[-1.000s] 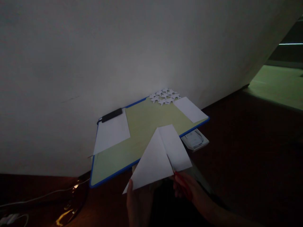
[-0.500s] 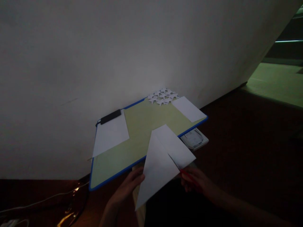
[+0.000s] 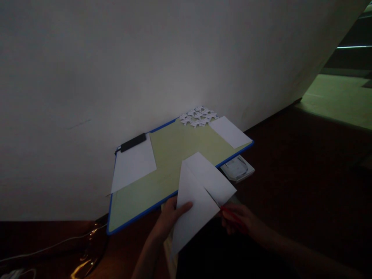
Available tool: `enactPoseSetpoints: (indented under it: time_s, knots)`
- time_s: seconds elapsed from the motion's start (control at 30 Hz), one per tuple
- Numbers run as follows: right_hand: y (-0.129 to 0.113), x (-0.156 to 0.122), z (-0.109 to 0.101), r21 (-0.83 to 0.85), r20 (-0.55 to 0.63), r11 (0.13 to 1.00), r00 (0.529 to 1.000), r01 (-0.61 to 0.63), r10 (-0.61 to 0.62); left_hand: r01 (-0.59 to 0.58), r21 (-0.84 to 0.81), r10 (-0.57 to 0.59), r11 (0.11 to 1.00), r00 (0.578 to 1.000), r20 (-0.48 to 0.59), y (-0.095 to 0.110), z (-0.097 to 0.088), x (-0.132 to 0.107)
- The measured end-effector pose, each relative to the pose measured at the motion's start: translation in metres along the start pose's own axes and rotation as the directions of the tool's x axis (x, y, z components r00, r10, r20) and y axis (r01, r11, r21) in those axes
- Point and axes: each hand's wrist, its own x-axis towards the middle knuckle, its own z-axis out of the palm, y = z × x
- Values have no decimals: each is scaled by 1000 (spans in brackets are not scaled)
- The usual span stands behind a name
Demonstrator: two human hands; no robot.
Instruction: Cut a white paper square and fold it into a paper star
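My left hand (image 3: 171, 213) grips a white sheet of paper (image 3: 200, 193), folded into a triangle with a strip beside it, its thumb lying on top of the sheet. My right hand (image 3: 240, 223) is closed round red-handled scissors (image 3: 231, 215) at the paper's lower right edge, where a cut line runs into the sheet. The paper hangs over the near edge of a green board with a blue rim (image 3: 174, 155).
On the board lie a white sheet (image 3: 133, 164) at the left, another white sheet (image 3: 229, 131) at the right, several small folded paper pieces (image 3: 197, 115) at the back and a black clip (image 3: 133, 142). A clear container (image 3: 236, 168) sits beside it. White wall behind; cables (image 3: 43, 248) at lower left.
My left hand has shifted from under the paper's lower corner up to its left edge, thumb now on top. The paper has tilted and dropped a little. My right hand stays at the cut.
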Motion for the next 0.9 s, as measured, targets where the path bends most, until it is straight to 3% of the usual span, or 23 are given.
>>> enactPoseSetpoints:
  time_s: [0.57, 0.9]
  knots:
    - [-3, -3, 4, -36, 18, 999, 1000, 24, -24, -21, -7, 20, 1000, 996, -83, 3, 5, -10]
    - [-5, -5, 9, -35, 13, 999, 1000, 1, 0, -40, 15, 41, 999, 997, -69, 5, 2, -11]
